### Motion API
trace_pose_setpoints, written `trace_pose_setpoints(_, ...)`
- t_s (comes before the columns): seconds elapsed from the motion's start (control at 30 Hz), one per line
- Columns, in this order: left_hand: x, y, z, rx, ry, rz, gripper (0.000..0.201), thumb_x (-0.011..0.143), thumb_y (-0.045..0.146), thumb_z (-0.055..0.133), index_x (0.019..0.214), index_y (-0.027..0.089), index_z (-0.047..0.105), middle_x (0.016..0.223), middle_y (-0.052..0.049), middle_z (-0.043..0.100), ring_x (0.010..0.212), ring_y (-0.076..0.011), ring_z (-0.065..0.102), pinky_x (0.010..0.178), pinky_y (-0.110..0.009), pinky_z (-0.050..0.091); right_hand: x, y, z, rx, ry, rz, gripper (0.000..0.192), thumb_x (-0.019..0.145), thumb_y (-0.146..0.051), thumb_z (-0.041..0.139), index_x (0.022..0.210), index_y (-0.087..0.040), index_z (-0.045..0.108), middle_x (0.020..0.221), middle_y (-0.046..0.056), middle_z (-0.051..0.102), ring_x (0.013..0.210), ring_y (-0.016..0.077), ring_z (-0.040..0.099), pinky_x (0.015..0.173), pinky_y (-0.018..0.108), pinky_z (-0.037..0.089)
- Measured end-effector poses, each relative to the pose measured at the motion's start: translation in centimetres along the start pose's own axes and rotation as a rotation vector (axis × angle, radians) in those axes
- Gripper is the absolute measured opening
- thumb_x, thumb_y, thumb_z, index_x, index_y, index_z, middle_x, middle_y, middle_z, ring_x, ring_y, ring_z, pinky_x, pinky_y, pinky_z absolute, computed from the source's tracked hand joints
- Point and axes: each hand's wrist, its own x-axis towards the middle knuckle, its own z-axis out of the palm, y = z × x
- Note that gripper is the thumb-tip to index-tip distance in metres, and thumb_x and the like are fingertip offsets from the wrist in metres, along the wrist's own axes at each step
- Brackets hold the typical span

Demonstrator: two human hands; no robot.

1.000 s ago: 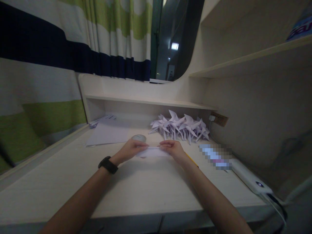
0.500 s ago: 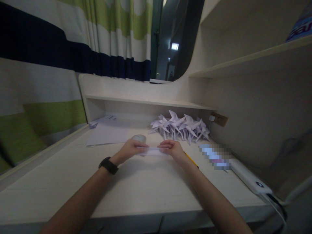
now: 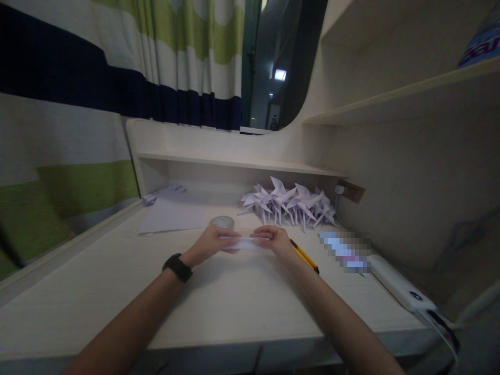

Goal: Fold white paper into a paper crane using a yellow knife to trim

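Both hands are at mid-table, meeting over a narrow folded paper strip [image 3: 245, 242] that lies low over the table [image 3: 219, 307], just in front of a tape roll [image 3: 222, 223]. The left hand [image 3: 213, 244] pinches the strip's left end, fingers closed on it; a black watch [image 3: 177, 267] sits on that wrist. The right hand [image 3: 273, 240] pinches the strip's right end in the same way, fingers curled down onto the paper. Whether the strip rests on the table or is held just clear of it cannot be told. A yellow pencil [image 3: 304, 256] lies on the table just right of the right wrist, angled toward the near right. Behind the hands, against the back wall under the low shelf [image 3: 242, 162], stands a heap of folded paper pinwheels [image 3: 291, 204], well apart from the strip. A flat paper sheet [image 3: 174, 216] lies at the back left, near the tape roll, with further papers [image 3: 162, 191] behind it in the corner. On the right side a white power bank [image 3: 402, 287] lies along the table edge with a cable at its near end; a blurred item [image 3: 344, 251] lies between it and the pencil. A striped curtain [image 3: 117, 78] hangs along the left
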Motion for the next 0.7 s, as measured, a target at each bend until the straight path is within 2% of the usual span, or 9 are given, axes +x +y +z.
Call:
trace_pose_setpoints(0.23, -0.02, -0.21, 0.14, -0.025, -0.020, -0.012, 0.042, 0.064, 0.039, 0.081, 0.093, 0.009, 0.074, 0.087, -0.010, 0.072, 0.077, -0.0233, 0.070, 0.077, -0.041, 0.059, -0.02, -0.15, 0.32, -0.045, 0.032, -0.006, 0.040, 0.047, -0.030, 0.087, 0.080, -0.016, 0.070, 0.082, 0.010, 0.075, 0.076, 0.0246, 0.071, 0.072, 0.037, 0.056)
trace_pose_setpoints(0.47, -0.06, -0.20, 0.22, 0.045, -0.026, -0.003, 0.043, 0.068, 0.040, 0.078, 0.093, 0.006, 0.073, 0.080, -0.011, 0.071, 0.074, -0.0232, 0.070, 0.074, -0.039, 0.059, -0.29, -0.81, 0.89, -0.067, 0.051, 0.020, 0.040, 0.044, -0.029, 0.087, 0.078, -0.016, 0.070, 0.078, 0.008, 0.075, 0.071, 0.0232, 0.071, 0.070, 0.037, 0.056)
trace_pose_setpoints(0.7, 0.05, -0.43, 0.10, 0.071, -0.041, -0.016, 0.046, 0.072, 0.045, 0.074, 0.097, 0.007, 0.072, 0.082, -0.012, 0.072, 0.069, -0.0221, 0.071, 0.066, -0.034, 0.059, -0.18, -0.33, 0.55, 0.058, 0.018, 0.052, 0.040, 0.046, -0.028, 0.088, 0.080, -0.016, 0.070, 0.080, 0.008, 0.075, 0.068, 0.0226, 0.070, 0.065, 0.036, 0.057)
